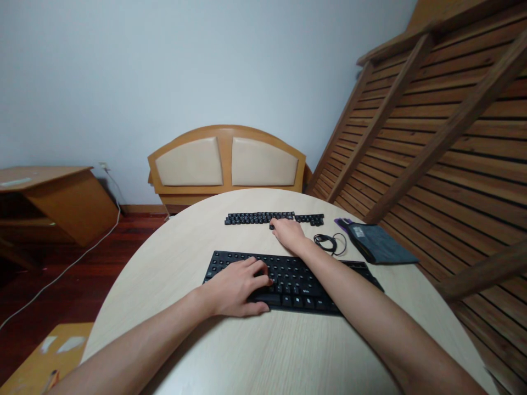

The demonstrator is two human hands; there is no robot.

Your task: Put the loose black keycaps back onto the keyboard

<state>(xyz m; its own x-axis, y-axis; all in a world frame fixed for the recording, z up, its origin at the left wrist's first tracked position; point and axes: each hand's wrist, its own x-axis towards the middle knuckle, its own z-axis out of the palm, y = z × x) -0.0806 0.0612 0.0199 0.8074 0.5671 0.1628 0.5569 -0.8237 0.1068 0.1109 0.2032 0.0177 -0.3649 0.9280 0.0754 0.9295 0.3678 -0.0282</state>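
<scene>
A black keyboard (288,274) lies on the round table, with several of its keys gone and bare key posts showing. My left hand (239,285) rests over its left half, fingers bent and apart, thumb along the front edge. Beyond the keyboard, loose black keycaps (247,218) are laid out in rows, with another group of keycaps (310,219) to their right. My right hand (288,233) reaches across the keyboard to the front of these rows. Its fingertips are closed around a small black keycap (272,226). My right forearm covers part of the keyboard's right side.
A coiled black cable (327,243) lies behind the keyboard. To its right is a dark grey pouch (376,241) with purple at one corner. The pale round table (164,263) stands before a wooden headboard (226,159). Wooden slats (411,126) lean along the right.
</scene>
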